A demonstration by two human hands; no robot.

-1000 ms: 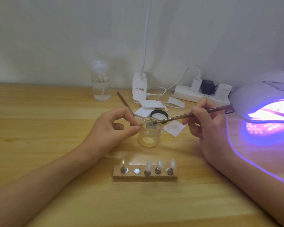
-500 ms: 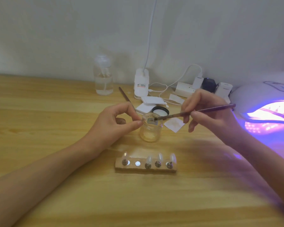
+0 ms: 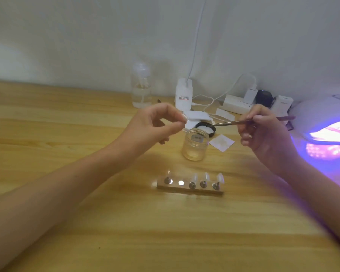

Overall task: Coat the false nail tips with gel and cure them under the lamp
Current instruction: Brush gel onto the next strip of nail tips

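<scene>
My left hand (image 3: 155, 124) hovers left of and above the glass gel jar (image 3: 195, 146), thumb and forefinger pinched on a small false nail tip (image 3: 183, 123) that is barely visible. My right hand (image 3: 263, 132) grips a thin brush (image 3: 232, 122), its bristles pointing left above the jar. In front lies a wooden holder (image 3: 190, 188) with several nail tips on metal pins and one bare slot (image 3: 181, 182). The white curing lamp (image 3: 320, 112) at the right glows violet.
Along the wall stand a clear pump bottle (image 3: 141, 89), a white clip-lamp base (image 3: 183, 96) with its cable, and a power strip (image 3: 237, 106) with plugs. A black lid (image 3: 205, 128), white pads (image 3: 196, 116) and a paper square (image 3: 222, 142) lie behind the jar.
Both hands have lifted off the jar. The brush tip has come out of the jar mouth and moved right; my left hand has risen up and left with its pinch kept.
</scene>
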